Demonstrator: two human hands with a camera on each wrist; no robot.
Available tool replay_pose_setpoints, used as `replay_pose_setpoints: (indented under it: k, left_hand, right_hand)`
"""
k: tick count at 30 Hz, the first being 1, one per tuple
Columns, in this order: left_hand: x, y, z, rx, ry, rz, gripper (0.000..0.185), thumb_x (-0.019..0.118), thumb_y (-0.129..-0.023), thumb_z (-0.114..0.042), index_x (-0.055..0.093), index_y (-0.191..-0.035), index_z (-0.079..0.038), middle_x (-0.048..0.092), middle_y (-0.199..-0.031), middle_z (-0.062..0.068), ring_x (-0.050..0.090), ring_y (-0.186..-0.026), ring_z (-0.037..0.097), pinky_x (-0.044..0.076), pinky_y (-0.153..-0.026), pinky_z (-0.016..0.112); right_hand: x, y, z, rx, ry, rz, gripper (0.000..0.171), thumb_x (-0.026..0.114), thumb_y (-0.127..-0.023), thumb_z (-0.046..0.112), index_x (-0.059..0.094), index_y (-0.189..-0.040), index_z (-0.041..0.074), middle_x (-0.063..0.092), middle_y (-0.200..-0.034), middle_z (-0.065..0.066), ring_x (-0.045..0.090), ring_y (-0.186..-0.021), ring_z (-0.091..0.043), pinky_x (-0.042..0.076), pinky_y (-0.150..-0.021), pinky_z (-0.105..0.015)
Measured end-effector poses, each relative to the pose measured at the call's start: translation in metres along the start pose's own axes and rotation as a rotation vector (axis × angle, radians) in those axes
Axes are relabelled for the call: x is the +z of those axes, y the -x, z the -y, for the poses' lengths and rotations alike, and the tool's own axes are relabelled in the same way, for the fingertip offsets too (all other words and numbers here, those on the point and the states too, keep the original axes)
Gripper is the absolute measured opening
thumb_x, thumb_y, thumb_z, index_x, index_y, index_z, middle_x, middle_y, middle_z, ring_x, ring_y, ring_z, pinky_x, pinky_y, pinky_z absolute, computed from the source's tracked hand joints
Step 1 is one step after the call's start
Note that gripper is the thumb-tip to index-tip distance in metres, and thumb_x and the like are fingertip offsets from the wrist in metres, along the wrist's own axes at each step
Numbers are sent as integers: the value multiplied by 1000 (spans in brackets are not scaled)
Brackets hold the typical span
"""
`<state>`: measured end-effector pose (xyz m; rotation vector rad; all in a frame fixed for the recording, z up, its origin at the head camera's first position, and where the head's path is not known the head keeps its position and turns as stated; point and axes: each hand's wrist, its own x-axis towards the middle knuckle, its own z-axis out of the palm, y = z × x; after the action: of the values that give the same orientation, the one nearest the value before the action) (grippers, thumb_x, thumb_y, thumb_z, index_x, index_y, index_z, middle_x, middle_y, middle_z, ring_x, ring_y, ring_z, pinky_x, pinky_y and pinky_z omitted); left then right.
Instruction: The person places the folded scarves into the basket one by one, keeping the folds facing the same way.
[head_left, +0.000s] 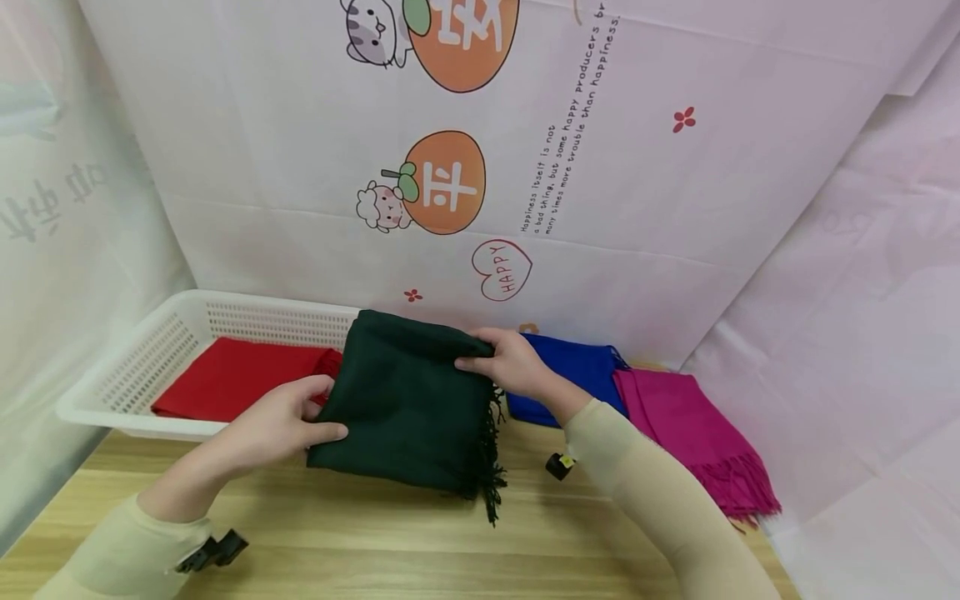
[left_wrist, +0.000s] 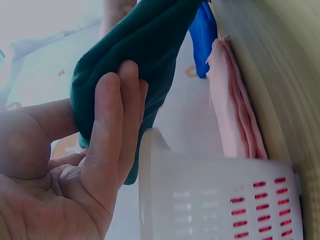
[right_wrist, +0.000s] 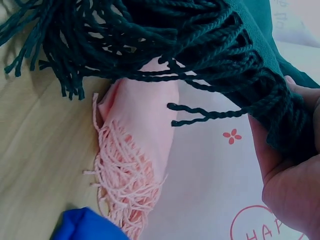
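Both hands hold a folded dark green scarf over the wooden bench.
Left hand and right hand each have a grip pinching an edge (white basket at the bench's left edge); printed sheet behind.

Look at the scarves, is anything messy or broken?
Nothing looks broken or spilled. Both hands, left hand and right hand, hold the folded dark green scarf just above the table. Its fringe dangles loose. The magenta scarf lies a bit crooked beside the blue scarf.
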<state>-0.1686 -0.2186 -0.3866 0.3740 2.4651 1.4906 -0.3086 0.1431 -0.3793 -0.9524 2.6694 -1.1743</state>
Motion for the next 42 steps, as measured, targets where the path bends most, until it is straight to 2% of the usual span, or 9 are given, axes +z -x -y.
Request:
replay_pose_setpoints:
  k: [14,21,33,42]
  left_hand:
    - [-29,5,4,-38,30,-10,60,87,-98,-21,53,-142,2,79,-109,14,79,-89,30,69,-78,42]
    - [-43,9,7,-36,-10,-30,63,87,-99,-23,52,-144,3,79,-108,13,79,-86,28,69,-75,41]
    - [-63,11,19,-23,44,-43,49,81,-104,-17,54,-138,5,80,-107,17,80,-84,32,69,-74,43]
    - [-76,14,24,-50,58,-77,51,78,-107,-16,52,-145,6,79,-108,17,79,-83,31,69,-73,44]
  right_hand:
    - [7,-28,15,-53,-21,10,21,81,-105,32,79,-124,23,76,-110,6,67,-87,-20,51,-75,-40]
    - [11,-40,24,-63,-19,20,16,79,-107,34,78,-119,23,74,-104,4,63,-85,-22,48,-74,-40]
    - [20,-56,34,-39,-33,27,28,80,-105,35,78,-131,25,76,-121,8,70,-106,-14,57,-94,-40]
    - [26,-69,39,-54,-40,40,35,80,-105,37,77,-137,23,75,-130,6,69,-115,-13,57,-104,-42]
